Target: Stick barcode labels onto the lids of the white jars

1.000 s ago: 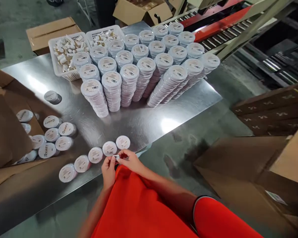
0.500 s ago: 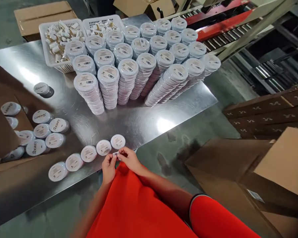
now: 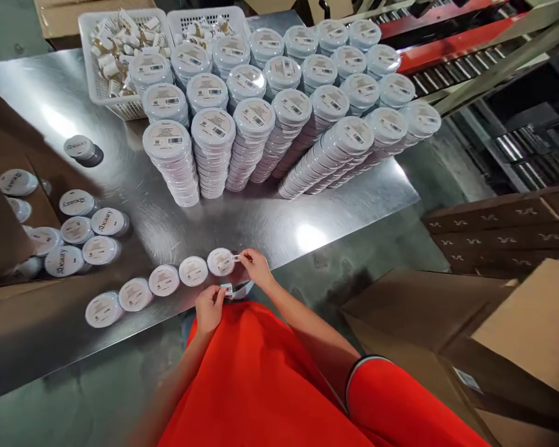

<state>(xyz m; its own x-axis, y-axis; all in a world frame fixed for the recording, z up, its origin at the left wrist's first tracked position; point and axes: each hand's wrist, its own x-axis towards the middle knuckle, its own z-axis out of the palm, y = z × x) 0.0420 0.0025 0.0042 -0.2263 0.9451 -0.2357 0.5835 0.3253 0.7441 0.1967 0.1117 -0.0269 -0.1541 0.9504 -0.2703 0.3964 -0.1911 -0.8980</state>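
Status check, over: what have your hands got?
Right hand pinching a small barcode label at the edge of a round white tin. Left hand pinching a second label. Stacked tins farther up the steel table.

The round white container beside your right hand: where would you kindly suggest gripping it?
Pinch the white container across its rim, from above on the near side: it lies flat on the steel table, and another container sits close on its left.

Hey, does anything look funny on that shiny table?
Yes, one stack of round white containers leans far over on the steel table, while the stacks to its left stand nearly straight.
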